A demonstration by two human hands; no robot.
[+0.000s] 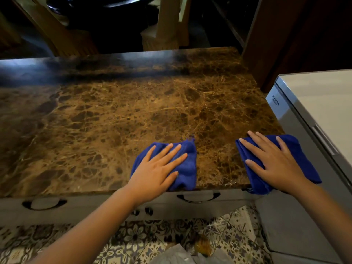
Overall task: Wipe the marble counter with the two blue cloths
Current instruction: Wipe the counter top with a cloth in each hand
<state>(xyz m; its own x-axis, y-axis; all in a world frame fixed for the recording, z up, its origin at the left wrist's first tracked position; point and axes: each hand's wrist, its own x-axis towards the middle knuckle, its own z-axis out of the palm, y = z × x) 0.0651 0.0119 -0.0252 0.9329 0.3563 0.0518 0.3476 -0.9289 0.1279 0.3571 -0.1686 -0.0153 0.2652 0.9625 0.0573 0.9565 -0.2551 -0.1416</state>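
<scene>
The brown veined marble counter [114, 115] fills the middle of the view. Two folded blue cloths lie on it near the front edge. My left hand [158, 168] presses flat on the left blue cloth [187, 164], fingers spread and pointing up and to the right. My right hand [274, 161] lies flat on the right blue cloth [302, 155] at the counter's front right corner, fingers spread and pointing up and to the left. The right cloth hangs slightly over the front edge. A strip of bare marble separates the two cloths.
A grey and white chest freezer [314, 103] stands against the counter's right side. Drawers with dark handles [198, 197] sit below the front edge. Patterned floor tiles [133, 241] lie below. Wooden chair legs [165, 25] stand beyond the far edge.
</scene>
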